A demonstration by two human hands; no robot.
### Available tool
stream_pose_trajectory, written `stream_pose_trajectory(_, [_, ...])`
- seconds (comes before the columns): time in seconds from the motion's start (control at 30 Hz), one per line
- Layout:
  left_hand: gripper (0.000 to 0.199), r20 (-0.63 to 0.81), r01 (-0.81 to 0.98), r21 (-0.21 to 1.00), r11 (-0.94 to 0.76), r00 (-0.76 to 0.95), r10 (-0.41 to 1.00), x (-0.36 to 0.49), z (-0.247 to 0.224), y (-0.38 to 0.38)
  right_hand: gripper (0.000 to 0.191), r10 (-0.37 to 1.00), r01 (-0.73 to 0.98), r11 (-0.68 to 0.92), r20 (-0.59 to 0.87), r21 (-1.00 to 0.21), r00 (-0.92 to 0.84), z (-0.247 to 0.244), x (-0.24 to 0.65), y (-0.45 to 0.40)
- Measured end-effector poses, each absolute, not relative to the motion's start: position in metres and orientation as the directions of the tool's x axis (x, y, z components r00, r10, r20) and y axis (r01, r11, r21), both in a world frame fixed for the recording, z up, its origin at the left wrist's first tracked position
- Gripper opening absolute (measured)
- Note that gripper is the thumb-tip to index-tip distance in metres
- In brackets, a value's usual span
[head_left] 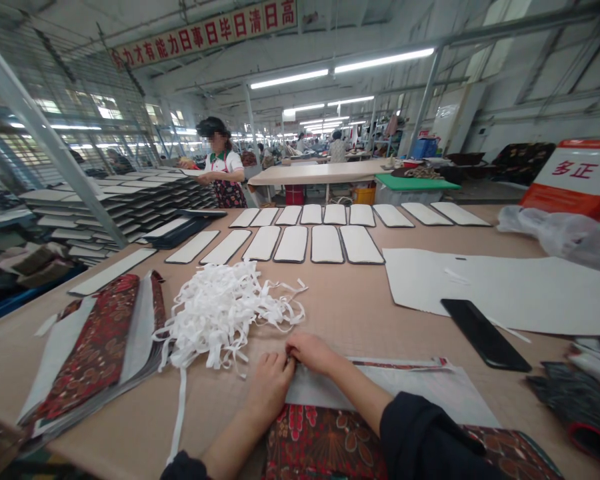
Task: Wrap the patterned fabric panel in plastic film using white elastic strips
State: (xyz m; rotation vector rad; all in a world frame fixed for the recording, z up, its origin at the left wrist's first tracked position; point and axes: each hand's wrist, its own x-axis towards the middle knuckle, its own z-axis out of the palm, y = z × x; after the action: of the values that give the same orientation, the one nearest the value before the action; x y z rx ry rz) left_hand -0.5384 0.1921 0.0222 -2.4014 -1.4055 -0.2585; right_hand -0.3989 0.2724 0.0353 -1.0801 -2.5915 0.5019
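My left hand (270,383) and my right hand (311,353) meet at the top left corner of a red-and-brown floral fabric piece (325,437) with a pale grey lining. The fingers of both hands are closed in a pinch at the lining's edge; what lies between the fingertips is mostly hidden. A narrow patterned strip shows along the lining's far edge. Just beyond my hands lies a tangled heap of white tape strips (220,313), one strip trailing towards the near edge. A stack of similar floral fabric pieces (93,353) sits to the left.
Two rows of white dark-edged panels (291,243) lie across the table (345,300). To the right are a large white sheet (505,287), a black phone-like slab (485,333) and dark fabric (575,407). A co-worker (225,163) stands beside stacked panels (95,207) at far left.
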Motion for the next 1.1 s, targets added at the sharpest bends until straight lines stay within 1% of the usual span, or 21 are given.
stream_pose_trajectory(0.1, [0.030, 0.341, 0.871, -0.168, -0.461, 0.491, 0.802, -0.538, 0.022, 0.193, 0.019, 0.722, 0.627, 0.665, 0.135, -0.407, -0.679, 0.036, -0.400, 0.273])
stream_pose_trajectory(0.17, [0.030, 0.345, 0.878, -0.146, -0.456, 0.478, 0.808, -0.538, 0.022, 0.194, 0.019, 0.731, 0.629, 0.655, 0.138, -0.419, -0.669, 0.036, -0.401, 0.273])
stream_pose_trajectory(0.3, [0.027, 0.320, 0.897, -0.122, -0.425, 0.440, 0.839, -0.537, 0.022, 0.196, 0.023, 0.798, 0.649, 0.561, 0.127, -0.513, -0.589, 0.034, -0.400, 0.276])
stream_pose_trajectory(0.4, [0.027, 0.315, 0.905, -0.121, -0.409, 0.425, 0.848, -0.536, 0.023, 0.196, 0.020, 0.837, 0.621, 0.500, 0.150, -0.604, -0.527, 0.031, -0.394, 0.276])
stream_pose_trajectory(0.5, [0.027, 0.305, 0.903, -0.143, -0.406, 0.431, 0.849, -0.537, 0.023, 0.195, 0.016, 0.820, 0.565, 0.530, 0.212, -0.632, -0.531, 0.026, -0.385, 0.271])
stream_pose_trajectory(0.6, [0.027, 0.304, 0.905, -0.145, -0.400, 0.426, 0.852, -0.538, 0.021, 0.195, 0.018, 0.746, 0.489, 0.624, 0.280, -0.610, -0.604, 0.023, -0.380, 0.263])
stream_pose_trajectory(0.67, [0.025, 0.306, 0.906, -0.138, -0.399, 0.422, 0.853, -0.539, 0.020, 0.195, 0.021, 0.706, 0.467, 0.667, 0.292, -0.581, -0.646, 0.022, -0.379, 0.258])
stream_pose_trajectory(0.83, [0.021, 0.317, 0.905, -0.113, -0.411, 0.425, 0.848, -0.540, 0.019, 0.198, 0.021, 0.684, 0.540, 0.711, 0.267, -0.449, -0.679, 0.022, -0.382, 0.253])
stream_pose_trajectory(0.97, [0.022, 0.312, 0.906, -0.105, -0.410, 0.422, 0.851, -0.541, 0.018, 0.199, 0.021, 0.687, 0.585, 0.717, 0.243, -0.379, -0.685, 0.029, -0.381, 0.250])
stream_pose_trajectory(1.1, [0.023, 0.336, 0.906, -0.113, -0.408, 0.421, 0.842, -0.541, 0.017, 0.201, 0.021, 0.692, 0.633, 0.721, 0.260, -0.281, -0.673, 0.034, -0.383, 0.241])
